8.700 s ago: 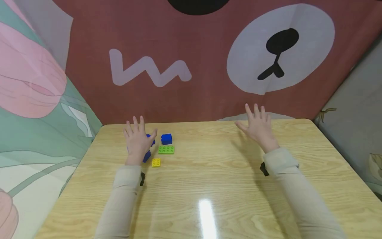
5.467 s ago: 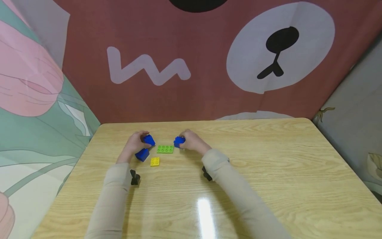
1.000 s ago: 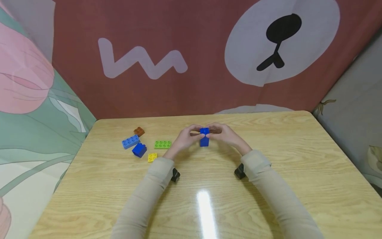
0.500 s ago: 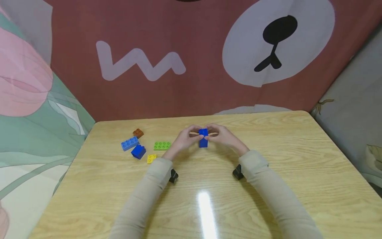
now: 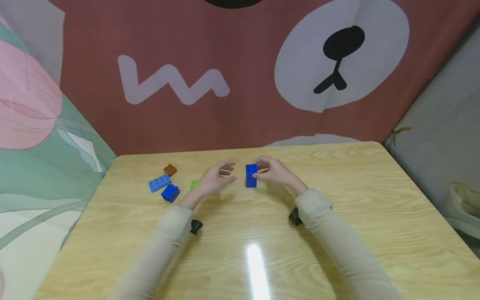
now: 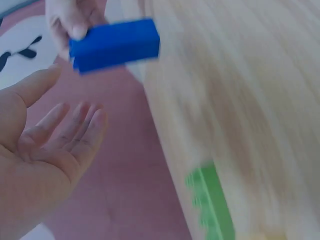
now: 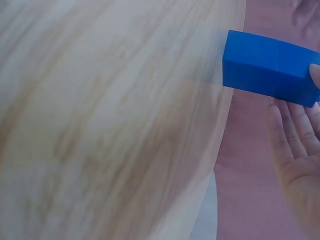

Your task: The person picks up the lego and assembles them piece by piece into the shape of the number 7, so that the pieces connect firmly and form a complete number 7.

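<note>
left hand (image 5: 215,178): now off blue stack (image 5: 250,180) | right hand (image 5: 275,171): still pinching it

Head view looks forward-down; wrist views (closer) share the blue stack (image 6: 117,45).

Your left hand (image 6: 42,165) takes up the left of this view, palm showing, thumb angled up to the right and fingers loosely bent. A gap shows between it and the blue block (image 6: 117,45) above. Your right hand (image 6: 70,22), cut off by the top edge, grips that block at its studded end, thumb on its side. The wooden surface (image 6: 250,90) looks blurred; a green block (image 6: 216,200) shows low down, near a yellow thing (image 6: 270,236) barely in view. A reddish backdrop (image 6: 115,165) lies beyond.
</note>
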Demonstrator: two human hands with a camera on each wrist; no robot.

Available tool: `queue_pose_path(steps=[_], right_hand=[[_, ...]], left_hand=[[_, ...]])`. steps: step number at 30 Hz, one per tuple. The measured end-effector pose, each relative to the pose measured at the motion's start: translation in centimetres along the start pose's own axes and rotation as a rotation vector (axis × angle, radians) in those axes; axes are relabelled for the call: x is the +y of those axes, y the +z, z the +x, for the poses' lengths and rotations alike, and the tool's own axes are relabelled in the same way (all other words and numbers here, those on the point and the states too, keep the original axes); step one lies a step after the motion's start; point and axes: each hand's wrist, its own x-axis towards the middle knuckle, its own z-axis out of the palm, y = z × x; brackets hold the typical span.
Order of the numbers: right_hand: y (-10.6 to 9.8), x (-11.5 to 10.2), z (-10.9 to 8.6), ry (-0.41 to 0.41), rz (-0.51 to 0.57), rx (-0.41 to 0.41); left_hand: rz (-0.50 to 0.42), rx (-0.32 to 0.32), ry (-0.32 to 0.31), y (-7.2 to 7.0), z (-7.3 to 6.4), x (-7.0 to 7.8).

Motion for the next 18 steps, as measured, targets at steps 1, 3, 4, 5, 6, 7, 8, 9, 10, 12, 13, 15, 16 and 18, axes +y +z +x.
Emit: queue_pose_path(steps=[1,3,4,5,6,7,8,9,10,12,13,15,16,18], right_hand=[[0.1,0.1,0.1,0.008,-0.001,-0.003],[0.2,0.1,0.1,0.021,0.008,-0.01],[0.2,0.1,0.1,0.028,0.005,-0.009],[0.2,0.1,0.1,0.035,-0.001,-0.007],[0.2,0.0,0.1,0.042,-0.001,-0.006],[0.2,0.0,0.1,0.043,-0.003,-0.006],[0.1,-0.1,0.0,0.04,-0.006,-0.007],[0.1,-0.1,0.0,0.037,-0.009,-0.007],[0.1,-0.2,0.0,0.034,-0.015,-0.008],[0.1,-0.4,-0.2,0.034,-0.017,-0.011],[0.0,-0.5,-0.2,0.031,-0.017,-0.013],[0.1,-0.6,-0.3,0.032,-0.014,-0.015],[0.1,-0.6,-0.3,0.033,-0.014,-0.015],[0.1,-0.7,-0.4,0.039,-0.014,-0.012]], left_hand=[[0.012,0.001,0.002,-0.7,-0.5,-0.3],[0.04,0.007,-0.008,-2.1,-1.6,-1.0],[0.054,0.009,-0.011,-2.8,-2.1,-1.4],[0.063,0.015,-0.02,-3.5,-2.6,-1.8],[0.075,0.023,-0.036,-4.2,-3.1,-2.2],[0.088,0.036,-0.048,-4.8,-3.5,-2.5],[0.101,0.051,-0.06,-5.3,-3.9,-2.9],[0.114,0.065,-0.06,-5.9,-4.3,-3.4],[0.126,0.079,-0.067,-6.4,-4.7,-3.7],[0.145,0.11,-0.073,-7.4,-5.5,-4.4],[0.158,0.124,-0.068,-7.8,-5.8,-4.9],[0.175,0.15,-0.061,-8.7,-6.4,-5.6],[0.178,0.163,-0.064,-9.0,-6.8,-5.8],[0.189,0.184,-0.07,-9.7,-7.4,-6.4]])
